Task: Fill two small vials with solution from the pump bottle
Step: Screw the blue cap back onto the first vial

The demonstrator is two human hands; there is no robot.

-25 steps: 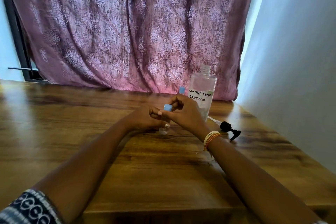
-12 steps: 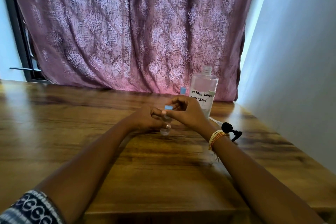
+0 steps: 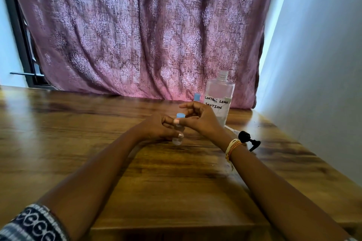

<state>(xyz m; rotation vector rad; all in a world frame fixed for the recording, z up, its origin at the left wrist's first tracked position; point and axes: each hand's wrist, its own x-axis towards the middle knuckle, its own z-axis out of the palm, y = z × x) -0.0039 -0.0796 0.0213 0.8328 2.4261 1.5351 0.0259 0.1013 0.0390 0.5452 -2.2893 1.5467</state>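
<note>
A small clear vial (image 3: 178,136) with a blue cap (image 3: 180,115) stands on the wooden table (image 3: 78,133). My left hand (image 3: 156,128) grips its body. My right hand (image 3: 199,118) has thumb and fingers at the blue cap. Behind my right hand, a second vial's blue cap (image 3: 197,96) shows; the rest of it is hidden. The clear bottle (image 3: 220,95) labelled "contact lens solution" stands uncapped at the back right. Its black pump head (image 3: 248,139) lies on the table to the right of my right wrist.
A purple patterned curtain (image 3: 137,35) hangs behind the table's far edge. A pale wall (image 3: 323,64) runs close along the table's right side. A dark window frame (image 3: 21,45) is at the far left.
My right hand has shifted slightly around the blue cap and its fingers have spread a little. The left hand and vial stay put.
</note>
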